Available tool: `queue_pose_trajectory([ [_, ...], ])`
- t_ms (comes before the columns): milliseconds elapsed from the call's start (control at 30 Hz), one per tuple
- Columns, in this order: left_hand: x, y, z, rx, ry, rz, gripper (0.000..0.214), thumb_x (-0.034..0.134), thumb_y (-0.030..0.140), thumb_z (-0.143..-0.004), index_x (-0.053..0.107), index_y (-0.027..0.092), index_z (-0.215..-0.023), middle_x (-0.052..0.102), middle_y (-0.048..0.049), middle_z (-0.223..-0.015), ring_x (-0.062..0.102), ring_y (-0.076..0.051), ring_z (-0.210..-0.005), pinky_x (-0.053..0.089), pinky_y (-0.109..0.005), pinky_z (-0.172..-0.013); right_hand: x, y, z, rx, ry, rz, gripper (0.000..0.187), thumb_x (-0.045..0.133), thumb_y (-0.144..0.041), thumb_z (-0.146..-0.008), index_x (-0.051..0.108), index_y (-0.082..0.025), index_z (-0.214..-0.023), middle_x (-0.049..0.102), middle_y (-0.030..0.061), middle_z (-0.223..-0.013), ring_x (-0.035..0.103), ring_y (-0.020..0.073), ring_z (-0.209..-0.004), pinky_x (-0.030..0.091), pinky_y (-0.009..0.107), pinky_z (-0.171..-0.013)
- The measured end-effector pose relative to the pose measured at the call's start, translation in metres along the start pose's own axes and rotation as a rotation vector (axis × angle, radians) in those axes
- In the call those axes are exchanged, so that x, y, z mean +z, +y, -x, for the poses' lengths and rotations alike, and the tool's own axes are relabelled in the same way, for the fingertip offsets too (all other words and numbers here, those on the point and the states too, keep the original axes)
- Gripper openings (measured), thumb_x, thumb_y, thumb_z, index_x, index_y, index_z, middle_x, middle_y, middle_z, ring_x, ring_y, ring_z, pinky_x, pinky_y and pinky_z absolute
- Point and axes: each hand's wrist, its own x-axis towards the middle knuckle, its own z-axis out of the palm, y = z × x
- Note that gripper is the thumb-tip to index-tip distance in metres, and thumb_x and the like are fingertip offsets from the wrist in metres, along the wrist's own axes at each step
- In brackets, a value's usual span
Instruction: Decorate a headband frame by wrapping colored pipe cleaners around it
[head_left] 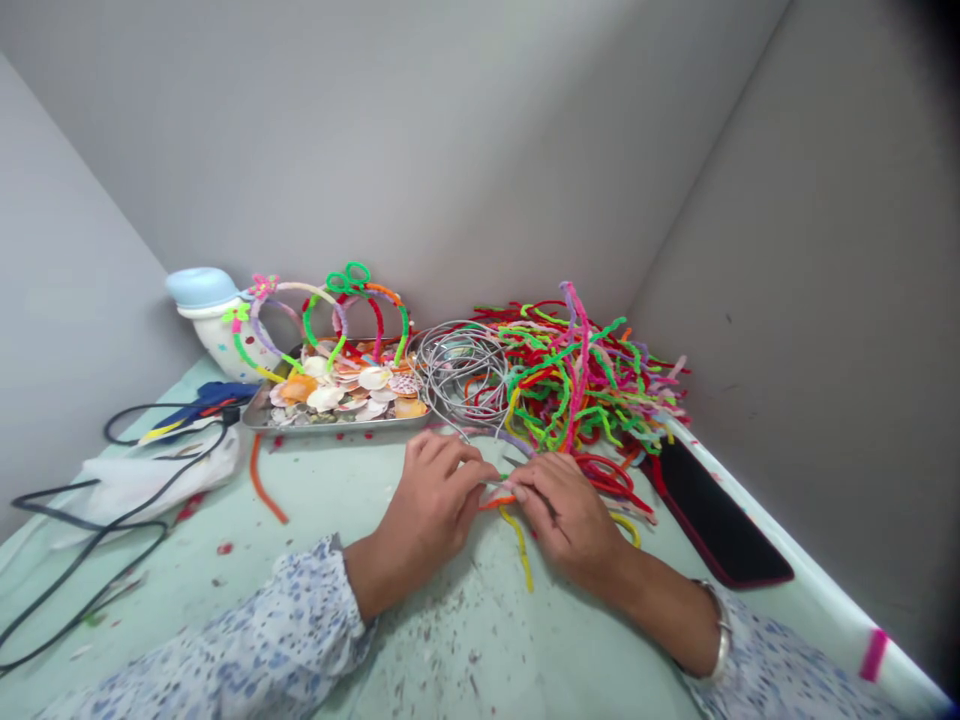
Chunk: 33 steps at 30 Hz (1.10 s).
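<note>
My left hand (pixel 435 495) is closed in a pinch at the middle of the table. Facing it, my right hand (pixel 570 515) is closed too, and both sets of fingertips meet on a thin silvery wire (pixel 491 482) with a bit of green on it. A dark pointed tip, perhaps a tool's, shows above my right fingers; the rest is hidden. Just below the fingertips are an orange pipe cleaner (pixel 495 503) and a yellow pipe cleaner (pixel 523 555). Whether these join the wire, I cannot tell. A coil of silver wire (pixel 459 375) lies behind my hands.
A big tangle of coloured pipe cleaners (pixel 577 370) lies at back right, beside a black phone-like slab (pixel 716 515). A metal tray (pixel 337 426) holds shells, with decorated headbands (pixel 300 287) standing in it. At left are a white-and-blue container (pixel 225 325) and a black cable (pixel 94 540).
</note>
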Motion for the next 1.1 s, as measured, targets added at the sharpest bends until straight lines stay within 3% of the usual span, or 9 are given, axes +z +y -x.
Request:
queue_pose_trajectory([
  [267, -0.0007, 0.0002, -0.0019, 0.040, 0.024, -0.008, 0.008, 0.056, 0.022, -0.090, 0.064, 0.021, -0.089, 0.067, -0.0020, -0.087, 0.054, -0.018, -0.087, 0.034, -0.039, -0.085, -0.0008, -0.0009, 0.0018, -0.027, -0.043, -0.025, 0.013, 0.044, -0.018, -0.092, 0.057, -0.019, -0.090, 0.061, 0.0043, -0.083, 0.051, 0.0196, -0.079, 0.036, 0.036, -0.076],
  [1100, -0.0028, 0.0016, -0.0029, -0.034, -0.035, 0.128, 0.010, 0.059, 0.026, -0.089, 0.068, 0.022, -0.087, 0.068, -0.0009, -0.082, 0.056, -0.017, -0.083, 0.033, -0.038, -0.086, -0.0004, -0.0016, 0.0003, -0.050, -0.017, -0.002, 0.015, 0.043, -0.017, -0.092, 0.057, -0.019, -0.089, 0.063, 0.0050, -0.082, 0.053, 0.0203, -0.078, 0.038, 0.036, -0.076],
])
